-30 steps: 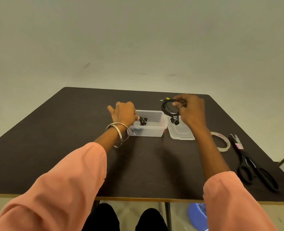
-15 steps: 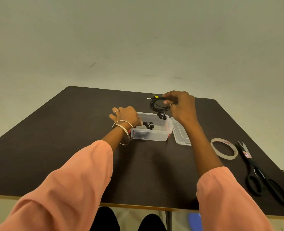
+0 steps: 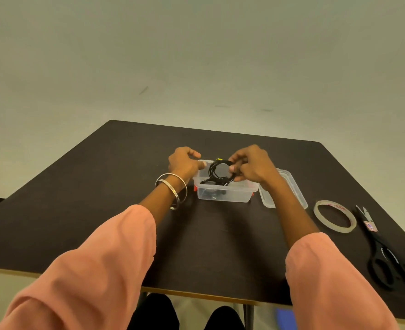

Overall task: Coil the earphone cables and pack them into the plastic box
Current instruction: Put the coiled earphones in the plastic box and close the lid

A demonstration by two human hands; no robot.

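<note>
Over dark table [image 3: 77, 210], right hand [image 3: 253, 167] pinches coiled cable [image 3: 218, 171]; left hand [image 3: 184, 163] curled.

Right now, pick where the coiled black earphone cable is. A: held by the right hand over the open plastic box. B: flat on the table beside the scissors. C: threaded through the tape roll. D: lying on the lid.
A: the right hand pinches the coiled earphone cable above the open plastic box.

The plastic box [image 3: 225, 191] is clear, smooth plastic, as is its lid [image 3: 294, 186] to the right. The table [image 3: 77, 198] is dark, matt wood grain. The bangles [image 3: 173, 189] are shiny metal, the sleeves [image 3: 96, 270] soft matt cloth, the scissors [image 3: 387, 258] matt black-handled.
</note>
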